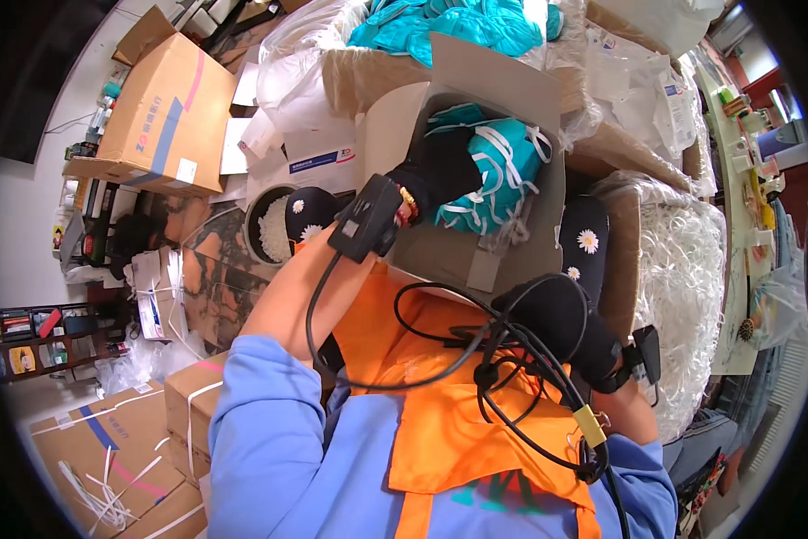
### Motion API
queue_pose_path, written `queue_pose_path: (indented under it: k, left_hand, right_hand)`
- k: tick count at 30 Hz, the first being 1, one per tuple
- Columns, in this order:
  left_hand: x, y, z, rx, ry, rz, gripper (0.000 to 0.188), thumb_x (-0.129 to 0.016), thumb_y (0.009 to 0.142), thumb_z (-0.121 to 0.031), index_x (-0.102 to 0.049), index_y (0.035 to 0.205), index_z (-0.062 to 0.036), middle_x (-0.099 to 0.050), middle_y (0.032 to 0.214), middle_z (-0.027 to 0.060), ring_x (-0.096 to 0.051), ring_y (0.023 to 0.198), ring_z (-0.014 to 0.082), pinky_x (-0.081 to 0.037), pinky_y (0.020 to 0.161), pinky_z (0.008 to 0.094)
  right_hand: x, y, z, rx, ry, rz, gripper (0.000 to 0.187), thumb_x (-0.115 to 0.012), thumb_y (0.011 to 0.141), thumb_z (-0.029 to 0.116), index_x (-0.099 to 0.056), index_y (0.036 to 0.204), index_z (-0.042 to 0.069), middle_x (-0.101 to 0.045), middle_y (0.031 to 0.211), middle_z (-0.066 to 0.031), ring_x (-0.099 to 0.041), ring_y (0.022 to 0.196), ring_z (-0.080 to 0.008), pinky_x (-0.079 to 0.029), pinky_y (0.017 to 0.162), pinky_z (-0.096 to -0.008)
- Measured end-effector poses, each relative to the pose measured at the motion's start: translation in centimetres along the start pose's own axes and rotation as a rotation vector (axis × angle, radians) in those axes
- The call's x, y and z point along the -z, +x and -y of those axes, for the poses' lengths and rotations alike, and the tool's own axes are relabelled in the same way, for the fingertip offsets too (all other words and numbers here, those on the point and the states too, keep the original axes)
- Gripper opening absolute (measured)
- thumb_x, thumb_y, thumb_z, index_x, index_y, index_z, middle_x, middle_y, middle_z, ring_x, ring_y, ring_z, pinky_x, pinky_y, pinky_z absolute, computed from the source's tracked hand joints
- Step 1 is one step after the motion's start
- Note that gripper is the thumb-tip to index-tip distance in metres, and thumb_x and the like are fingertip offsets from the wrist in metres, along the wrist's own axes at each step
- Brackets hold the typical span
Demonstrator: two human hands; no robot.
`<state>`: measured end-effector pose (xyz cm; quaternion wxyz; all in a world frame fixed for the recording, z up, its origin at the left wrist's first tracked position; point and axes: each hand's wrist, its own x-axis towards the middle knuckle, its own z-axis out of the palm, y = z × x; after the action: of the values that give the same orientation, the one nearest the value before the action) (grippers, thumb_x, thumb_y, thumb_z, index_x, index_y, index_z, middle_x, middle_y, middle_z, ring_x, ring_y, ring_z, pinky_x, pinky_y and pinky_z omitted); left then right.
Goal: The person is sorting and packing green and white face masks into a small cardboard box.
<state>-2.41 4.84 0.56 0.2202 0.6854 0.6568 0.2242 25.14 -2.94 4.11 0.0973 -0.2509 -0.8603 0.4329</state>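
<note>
An open grey-white carton rests on my lap, tilted, with its flap raised at the far side. Teal face masks with white straps lie bunched inside it, beside a crumpled clear plastic bag. My left hand, in a black glove, reaches into the carton against the masks' left side; its fingers are too dark to make out. At the carton's near right corner is my right hand, also black-gloved, its fingers partly behind black cables. Whether it grips the carton is unclear.
A large plastic-lined carton heaped with teal masks stands beyond. To the right, another box holds white straps. Left are a brown carton and a bucket of white bits. Strapped cartons sit lower left. Cables cross my orange apron.
</note>
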Motion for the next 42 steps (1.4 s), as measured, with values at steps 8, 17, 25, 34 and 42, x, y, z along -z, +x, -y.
queue_pose_path:
  k: [8,17,25,34,42]
  left_hand:
    - [5.7,-1.8,-1.2,-0.038,-0.196,-0.281,0.053,-0.070,0.072,-0.018,-0.057,0.121,-0.0029,-0.067,0.101,0.0199,-0.066,0.094,0.0335,-0.052,0.084,0.0385]
    - [9.7,-4.3,-0.6,-0.095,-0.578,-0.202,0.040,-0.071,0.073,-0.021,-0.060,0.108,-0.0044,-0.066,0.101,0.0147,-0.065,0.093,0.0296,-0.052,0.082,0.0369]
    - [3.3,-6.2,-1.4,-0.174,-0.510,-0.281,0.072,-0.076,0.077,-0.012,-0.039,0.137,-0.0030,-0.059,0.120,0.0199,-0.059,0.110,0.0303,-0.048,0.093,0.0366]
    - [1.2,-8.5,-0.9,0.008,-0.839,-0.379,0.028,-0.059,0.087,0.003,-0.057,0.115,-0.0013,-0.067,0.102,0.0107,-0.067,0.090,0.0210,-0.053,0.083,0.0340]
    - [2.6,-9.5,-1.5,0.007,-0.515,-0.668,0.030,-0.065,0.088,-0.009,-0.057,0.116,-0.0033,-0.065,0.106,0.0142,-0.064,0.096,0.0277,-0.051,0.087,0.0361]
  right_hand:
    - [1.3,-0.2,-0.7,-0.041,0.130,0.060,0.035,-0.068,0.084,0.019,-0.062,0.114,0.001,-0.064,0.109,-0.0181,-0.061,0.100,-0.0344,-0.048,0.087,-0.0395]
    - [1.8,2.7,1.3,0.130,-0.131,0.069,0.028,-0.067,0.081,0.014,-0.067,0.108,0.005,-0.066,0.096,-0.0148,-0.062,0.088,-0.0335,-0.051,0.076,-0.0368]
    - [1.1,1.1,2.2,0.081,-0.147,-0.148,0.023,-0.068,0.081,0.016,-0.064,0.101,0.005,-0.063,0.096,-0.0156,-0.059,0.089,-0.0354,-0.048,0.076,-0.0401]
    - [-0.6,-1.2,2.2,0.095,-0.228,-0.188,0.028,-0.067,0.083,0.012,-0.064,0.110,0.005,-0.063,0.107,-0.0144,-0.059,0.101,-0.0310,-0.046,0.087,-0.0386]
    - [1.7,-0.8,5.0,0.146,-0.133,-0.165,0.022,-0.064,0.084,0.014,-0.066,0.104,0.005,-0.067,0.100,-0.0151,-0.063,0.094,-0.0325,-0.050,0.081,-0.0380]
